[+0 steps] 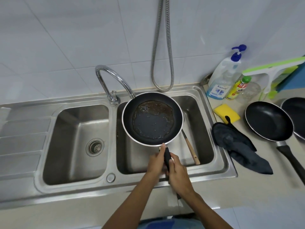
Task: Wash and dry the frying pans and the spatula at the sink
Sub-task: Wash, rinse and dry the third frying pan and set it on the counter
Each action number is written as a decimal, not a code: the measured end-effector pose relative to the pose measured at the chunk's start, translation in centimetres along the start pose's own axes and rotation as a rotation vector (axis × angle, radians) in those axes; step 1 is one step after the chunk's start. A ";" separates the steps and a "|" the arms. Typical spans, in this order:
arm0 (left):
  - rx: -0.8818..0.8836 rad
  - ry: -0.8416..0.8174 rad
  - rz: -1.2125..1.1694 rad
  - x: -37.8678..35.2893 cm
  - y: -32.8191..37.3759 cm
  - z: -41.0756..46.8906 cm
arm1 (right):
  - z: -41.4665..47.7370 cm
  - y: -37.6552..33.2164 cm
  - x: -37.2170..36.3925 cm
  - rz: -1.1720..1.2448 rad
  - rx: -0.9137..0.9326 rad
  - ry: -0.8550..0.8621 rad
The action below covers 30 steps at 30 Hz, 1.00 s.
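A black frying pan with a pale rim and a greasy brown film inside hangs level above the right sink basin, under the tap. Both hands grip its black handle: my left hand nearer the pan with the thumb along the top, my right hand just behind it. A spatula with a wooden handle lies in the right basin, partly hidden under the pan. Two more black pans rest on the counter at right: one in full view, another cut off by the frame edge.
A chrome tap arches over the divider. The left basin has a drain strainer. A dark cloth drapes over the sink's right edge, with a yellow sponge, soap bottles and a green squeegee behind. A shower hose hangs on the wall.
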<state>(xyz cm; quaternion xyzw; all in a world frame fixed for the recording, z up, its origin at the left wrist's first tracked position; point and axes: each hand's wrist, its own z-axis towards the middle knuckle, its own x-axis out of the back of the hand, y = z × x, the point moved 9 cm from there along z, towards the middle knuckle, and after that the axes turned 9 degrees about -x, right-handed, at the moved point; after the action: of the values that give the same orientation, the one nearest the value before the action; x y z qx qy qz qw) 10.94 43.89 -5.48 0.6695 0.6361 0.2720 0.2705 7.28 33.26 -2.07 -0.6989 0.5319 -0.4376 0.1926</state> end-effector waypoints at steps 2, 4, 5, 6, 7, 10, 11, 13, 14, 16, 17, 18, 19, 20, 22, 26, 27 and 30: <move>0.125 -0.059 -0.206 -1.9 -0.6 -0.4 | -0.2 -0.2 0.1 0.025 0.004 0.000; 0.160 -0.041 -0.296 -3.0 -0.6 -0.6 | -0.3 -0.4 0.2 0.043 0.022 0.001; 0.150 0.005 -0.284 -3.1 -0.5 -0.5 | -0.3 -0.4 0.4 0.051 0.030 0.001; 0.130 0.067 -0.228 -2.9 -0.5 -0.4 | -0.3 -0.5 0.6 0.057 0.031 0.002; 0.092 0.131 -0.175 -2.7 -0.2 -0.3 | -0.2 -0.5 0.8 0.061 0.028 0.000; 0.003 0.252 -0.096 -2.8 1.3 -0.9 | 0.0 -1.1 2.2 0.040 0.030 -0.003; -0.017 0.286 -0.090 -2.7 1.7 -1.0 | 0.1 -1.5 2.9 0.002 0.041 -0.002; -0.045 0.342 -0.094 -2.5 2.5 -1.5 | 0.7 -2.7 5.3 -0.102 0.119 0.043; -0.062 0.357 -0.085 -2.3 2.7 -1.7 | 1.3 -3.3 7.0 -0.163 0.161 0.081; -0.086 0.370 -0.057 -2.0 2.6 -1.6 | 3.3 -4.3 11.3 -0.323 0.209 0.191; -0.093 0.369 -0.067 -1.9 2.4 -1.4 | 4.7 -4.8 13.9 -0.406 0.234 0.274; -0.101 0.369 -0.094 -1.9 2.3 -1.4 | 6.2 -5.4 16.9 -0.472 0.265 0.372; -0.104 0.364 -0.105 -1.9 2.2 -1.4 | 7.9 -5.8 19.8 -0.521 0.294 0.470; -0.108 0.361 -0.113 -2.0 2.2 -1.5 | 9.8 -6.2 22.6 -0.573 0.307 0.554; -0.120 0.350 -0.106 -2.4 2.2 -1.8 | 14.2 -5.9 26.6 -0.742 0.241 0.626; -0.100 0.351 -0.061 -3.1 1.8 -2.8 | 21.0 -3.0 30.0 -0.944 -0.063 0.409; -0.093 0.351 -0.057 -3.1 1.6 -2.9 | 21.9 -2.4 30.2 -0.942 -0.115 0.335; -0.090 0.359 -0.057 -3.2 1.2 -3.1 | 23.0 -1.8 30.0 -0.884 -0.167 0.227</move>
<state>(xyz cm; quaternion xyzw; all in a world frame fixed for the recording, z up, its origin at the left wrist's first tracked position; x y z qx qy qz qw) 9.47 40.72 -2.49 0.5792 0.6799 0.4077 0.1897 28.64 2.04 -1.00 -0.8193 0.2342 -0.5073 -0.1288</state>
